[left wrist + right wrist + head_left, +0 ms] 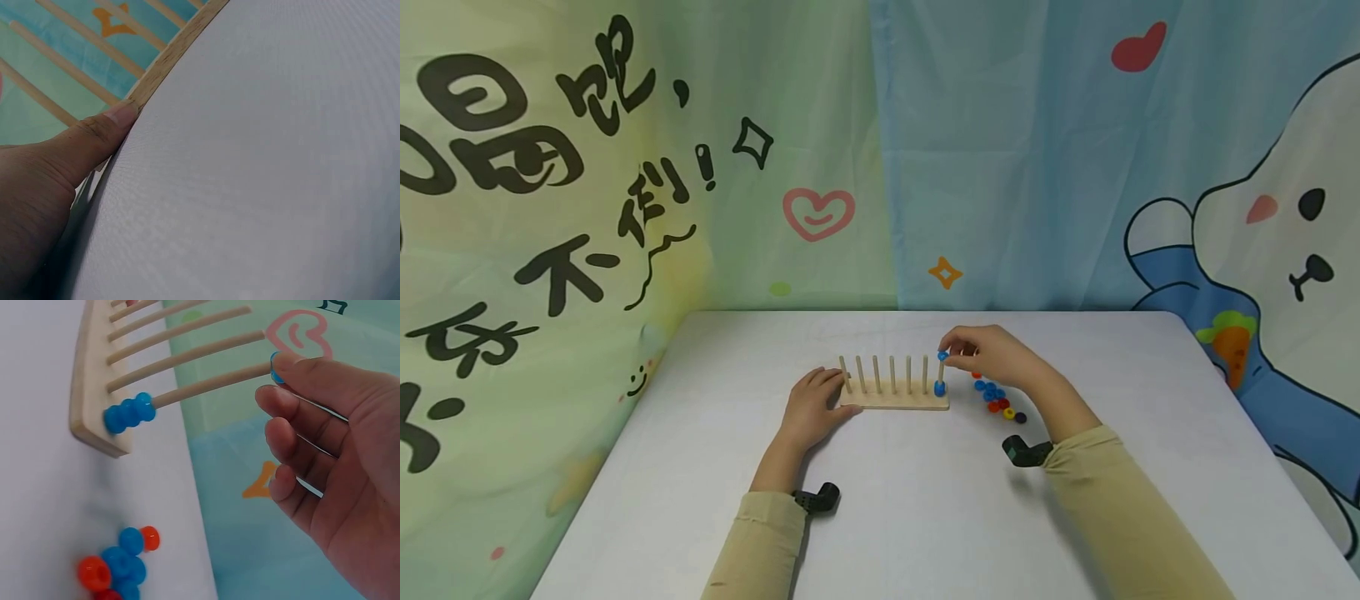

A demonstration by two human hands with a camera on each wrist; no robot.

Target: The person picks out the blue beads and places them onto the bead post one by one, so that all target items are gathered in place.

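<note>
Right hand (992, 357) pinches blue bead (275, 367) at tip of upright end peg (941, 375); left hand (811, 408), fingers relaxed, steadies board (895, 402).

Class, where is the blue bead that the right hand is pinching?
In the head view, the blue bead sits at the top of the rightmost peg, pinched by the right hand.

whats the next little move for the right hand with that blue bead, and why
Probably let the blue bead slide down the end peg. The right hand pinches it at that peg's tip, blue beads already sit stacked at its foot, and the left hand steadies the wooden peg board.
</note>
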